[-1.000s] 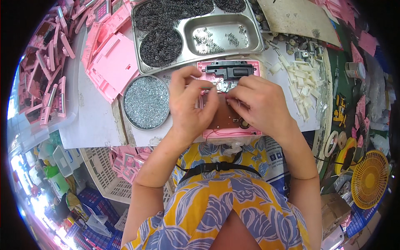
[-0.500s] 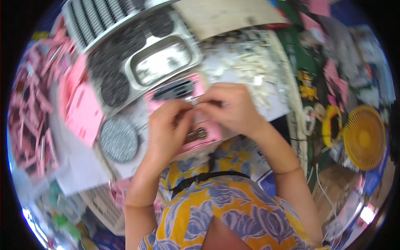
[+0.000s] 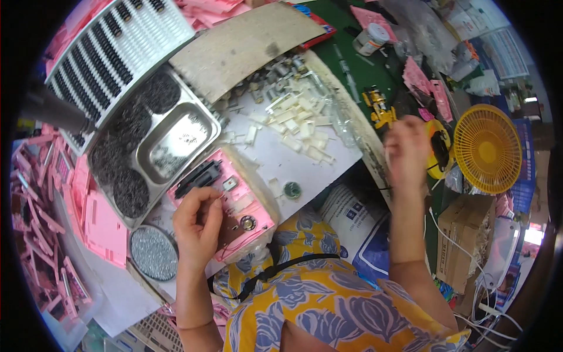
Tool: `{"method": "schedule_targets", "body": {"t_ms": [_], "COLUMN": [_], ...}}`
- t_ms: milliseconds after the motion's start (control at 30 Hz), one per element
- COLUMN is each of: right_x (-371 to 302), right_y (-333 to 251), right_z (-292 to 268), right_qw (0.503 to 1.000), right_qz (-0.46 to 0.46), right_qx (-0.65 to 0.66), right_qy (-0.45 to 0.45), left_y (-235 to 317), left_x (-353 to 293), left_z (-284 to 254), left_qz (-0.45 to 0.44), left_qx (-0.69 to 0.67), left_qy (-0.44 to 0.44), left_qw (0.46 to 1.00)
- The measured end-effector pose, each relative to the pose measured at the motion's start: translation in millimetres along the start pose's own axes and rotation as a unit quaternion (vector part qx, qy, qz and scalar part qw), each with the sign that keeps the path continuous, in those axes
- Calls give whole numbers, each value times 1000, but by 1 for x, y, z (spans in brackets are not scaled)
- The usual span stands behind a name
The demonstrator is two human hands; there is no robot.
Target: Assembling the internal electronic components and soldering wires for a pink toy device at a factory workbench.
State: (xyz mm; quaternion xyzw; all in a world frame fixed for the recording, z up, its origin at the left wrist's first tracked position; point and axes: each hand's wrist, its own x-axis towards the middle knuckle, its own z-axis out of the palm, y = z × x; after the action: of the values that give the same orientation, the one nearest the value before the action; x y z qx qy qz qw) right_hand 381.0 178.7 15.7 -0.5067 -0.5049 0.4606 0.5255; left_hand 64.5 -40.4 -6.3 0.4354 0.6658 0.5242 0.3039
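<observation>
A pink plastic housing (image 3: 258, 205) rests on a pale block in front of me. Fitted in it are a long black part (image 3: 199, 178), a small silvery block (image 3: 230, 184) and a round metal part (image 3: 248, 223). My left hand (image 3: 200, 226) is over the housing's left side, with fingers curled and thumb against the fingertips; whatever they pinch is hidden. Off to the right, my right hand (image 3: 406, 152) is smeared by motion. It is nearest to a yellow ring-shaped thing with a black middle (image 3: 438, 149) and a small yellow-and-black object (image 3: 380, 108).
A steel tray (image 3: 215, 126) holds dark small pieces, beside a white rack (image 3: 158, 29) with black rows. Nearer lies a round dish (image 3: 153, 252) of silvery bits. White plastic parts (image 3: 299, 120) cover the table's far right. A yellow basket (image 3: 487, 149) stands at right.
My hands were together over the pink housing. The right has swung away to the right; the left stays by the housing. The view has shifted, so the housing's inside shows more.
</observation>
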Motion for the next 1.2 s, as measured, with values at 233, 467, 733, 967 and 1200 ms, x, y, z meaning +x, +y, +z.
{"method": "schedule_targets", "body": {"t_ms": [233, 467, 733, 967, 1200], "right_x": [89, 76, -18, -82, -90], "right_y": [31, 14, -27, 18, 33], "right_z": [-139, -143, -93, 46, 70], "right_qw": [983, 959, 962, 965, 916], "right_qz": [26, -72, 11, -43, -109], "right_qx": [137, 98, 257, 57, 29], "right_qy": [121, 258, 92, -252, -386], "left_y": [5, 7, 8, -2, -4], "left_x": [8, 2, 9, 17, 18], "left_z": [-3, 2, 4, 20, 20], "left_qz": [-67, -72, 39, 136, 141], "left_qx": [-43, -141, 60, 286, 303], "left_qy": [-23, -11, 22, 67, 69], "left_qw": [997, 987, 997, 946, 940]}}
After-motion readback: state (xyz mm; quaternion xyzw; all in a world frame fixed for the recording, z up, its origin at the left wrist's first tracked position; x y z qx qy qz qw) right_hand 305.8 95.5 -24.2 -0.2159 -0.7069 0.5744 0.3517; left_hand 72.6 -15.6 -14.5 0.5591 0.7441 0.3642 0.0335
